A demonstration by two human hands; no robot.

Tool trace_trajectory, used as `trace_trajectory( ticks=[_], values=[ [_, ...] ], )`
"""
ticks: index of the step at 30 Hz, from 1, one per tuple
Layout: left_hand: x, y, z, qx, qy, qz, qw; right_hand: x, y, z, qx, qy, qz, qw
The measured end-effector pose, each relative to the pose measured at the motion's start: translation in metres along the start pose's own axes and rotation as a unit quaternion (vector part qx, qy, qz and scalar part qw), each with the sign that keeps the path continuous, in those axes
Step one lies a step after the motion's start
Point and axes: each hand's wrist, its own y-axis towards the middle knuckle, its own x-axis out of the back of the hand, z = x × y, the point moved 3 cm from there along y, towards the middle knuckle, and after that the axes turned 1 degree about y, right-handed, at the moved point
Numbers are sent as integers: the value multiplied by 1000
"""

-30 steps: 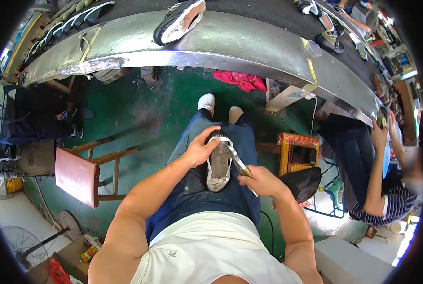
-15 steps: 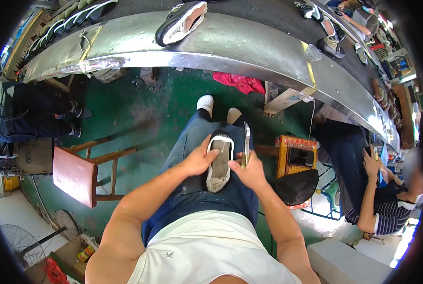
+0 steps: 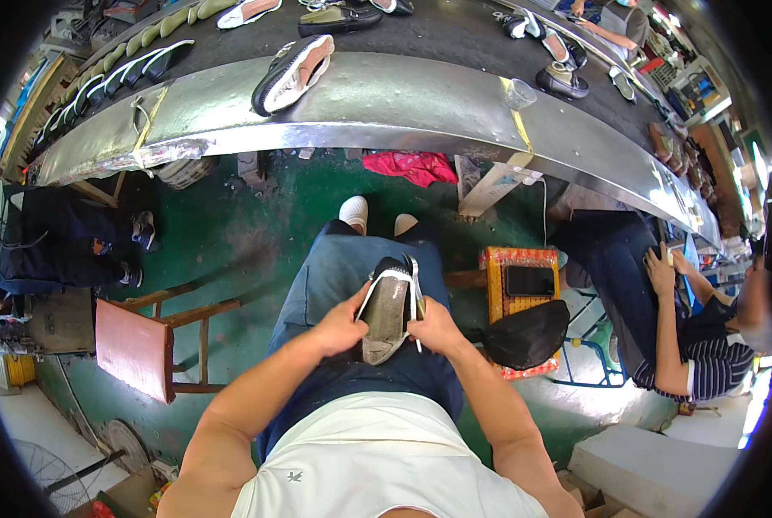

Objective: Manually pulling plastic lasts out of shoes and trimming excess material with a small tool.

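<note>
A shoe (image 3: 384, 318) with a black toe, a white rim and a grey-brown inside rests over my lap, its toe pointing away from me and tilted a little right. My left hand (image 3: 341, 326) is closed on its left side, the thumb at the inner edge. On the opposite side my right hand (image 3: 435, 326) grips a slim, shiny metal tool (image 3: 415, 274), which lies along the shoe's right rim. The right fingers also touch that rim. The tool's lower part is mostly hidden in my hand, and I cannot make out its exact kind.
Ahead runs a metal-edged workbench (image 3: 386, 86) with a black-and-white shoe (image 3: 293, 76) on its edge and more shoes behind. A pink-topped stool (image 3: 134, 350) stands left. Right are an orange-patterned seat (image 3: 496, 285) bearing a phone (image 3: 530, 281), and a seated co-worker (image 3: 705, 371).
The shoe has turned, its toe now leaning right. My right hand has brought the metal tool from beside the shoe against its right rim. The whole view has shifted, showing more of the bench.
</note>
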Motion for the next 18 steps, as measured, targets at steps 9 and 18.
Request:
trace_trajectory(
  ticks=[9, 18],
  values=[
    [-27, -17, -7, 36, 43, 11, 998, 33, -41, -2, 39, -19, -45, 998],
    [-37, -17, 18, 56, 53, 6, 997, 34, -84, 33, 278, -334, 50, 899]
  ],
)
